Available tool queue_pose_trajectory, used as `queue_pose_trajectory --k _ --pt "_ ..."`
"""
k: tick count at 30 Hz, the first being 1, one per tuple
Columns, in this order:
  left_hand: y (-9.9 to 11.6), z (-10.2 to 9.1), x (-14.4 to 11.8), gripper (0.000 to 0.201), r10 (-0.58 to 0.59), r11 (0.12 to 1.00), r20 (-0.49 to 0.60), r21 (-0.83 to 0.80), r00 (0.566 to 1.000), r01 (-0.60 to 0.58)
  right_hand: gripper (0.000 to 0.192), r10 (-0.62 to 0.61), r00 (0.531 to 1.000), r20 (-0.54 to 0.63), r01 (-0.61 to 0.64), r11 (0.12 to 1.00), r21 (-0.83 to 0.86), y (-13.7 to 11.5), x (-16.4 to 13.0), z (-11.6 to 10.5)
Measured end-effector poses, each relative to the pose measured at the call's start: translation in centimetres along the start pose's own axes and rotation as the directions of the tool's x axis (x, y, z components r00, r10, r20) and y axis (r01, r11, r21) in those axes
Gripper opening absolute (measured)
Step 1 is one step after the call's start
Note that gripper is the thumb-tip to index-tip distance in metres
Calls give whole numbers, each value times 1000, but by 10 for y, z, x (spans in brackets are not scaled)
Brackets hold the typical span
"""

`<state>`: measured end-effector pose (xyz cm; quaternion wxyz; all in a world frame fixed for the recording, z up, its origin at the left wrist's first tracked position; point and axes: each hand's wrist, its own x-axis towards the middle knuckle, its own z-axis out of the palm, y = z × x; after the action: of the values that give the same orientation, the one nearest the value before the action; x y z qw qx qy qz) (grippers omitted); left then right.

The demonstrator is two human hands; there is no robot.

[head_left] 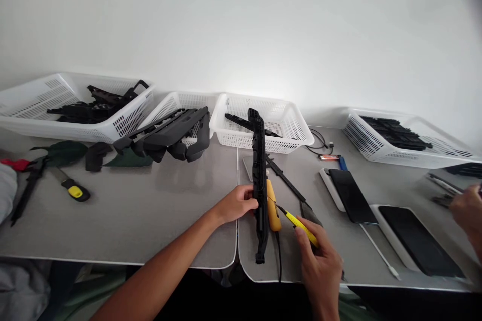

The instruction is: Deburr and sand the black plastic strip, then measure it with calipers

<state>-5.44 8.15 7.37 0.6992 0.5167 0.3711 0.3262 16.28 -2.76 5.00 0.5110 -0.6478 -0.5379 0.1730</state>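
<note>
My left hand (241, 204) grips a long, narrow black plastic part (259, 160) with fingers closed around its lower half. The part stands nearly upright in view, its top end overlapping the middle basket. In my right hand (320, 256) is a slim yellow-handled tool (301, 228) with a thin dark tip. That tip points toward the black part, near its right edge; whether they touch I cannot tell. Behind the part lies an orange-yellow corded tool (273, 205), partly covered. Another thin black strip (288, 183) rests on the table to its right.
White baskets line the wall: a left one (109, 133) with black parts, one (169, 98) heaped with dark trim pieces, a middle one (259, 144) and a right one (399, 158). Phones (352, 195) lie at right, near another person's hand (467, 210). A yellow-black handled tool (75, 190) lies left.
</note>
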Motion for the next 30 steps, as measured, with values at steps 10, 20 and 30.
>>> queue_pose_trajectory --k 10,20,30 --pt "1 2 -1 21 17 999 42 31 999 -18 34 -38 999 21 38 999 -18 2 1 2" --pt "-9 0 2 20 46 999 100 5 994 -47 25 -165 978 125 162 986 40 3 0 1" --pt "-6 1 1 23 47 999 106 0 993 -47 24 -183 977 113 177 983 56 9 0 2"
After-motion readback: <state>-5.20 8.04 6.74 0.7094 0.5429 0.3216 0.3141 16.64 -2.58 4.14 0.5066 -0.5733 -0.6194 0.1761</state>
